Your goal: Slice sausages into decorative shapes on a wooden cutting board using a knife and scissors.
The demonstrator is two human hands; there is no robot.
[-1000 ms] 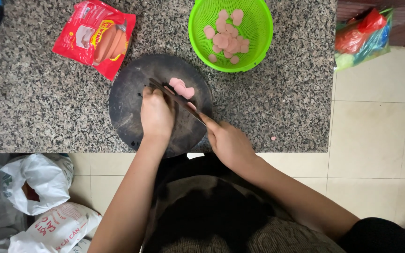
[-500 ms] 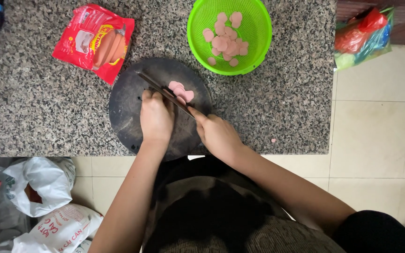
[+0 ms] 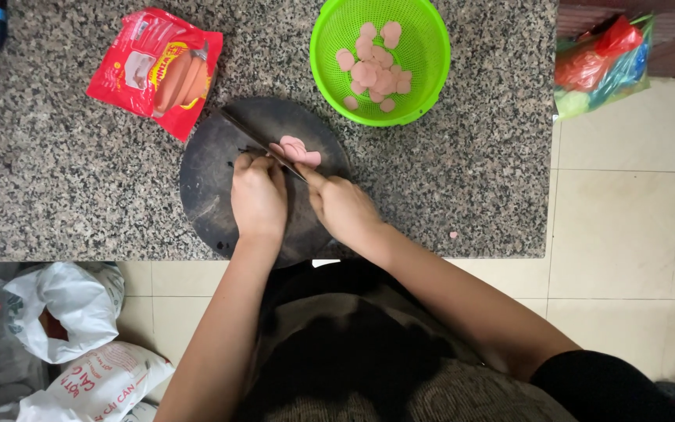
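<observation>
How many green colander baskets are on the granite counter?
1. The green colander basket stands at the counter's far edge, just beyond the round dark cutting board, and holds pink sausage slices. None seems hidden.

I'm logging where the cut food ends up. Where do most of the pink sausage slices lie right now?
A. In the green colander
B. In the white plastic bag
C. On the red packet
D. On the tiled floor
A: most pink sausage slices lie heaped inside the green colander, while only a few sit on the round dark cutting board beside the knife.
</observation>
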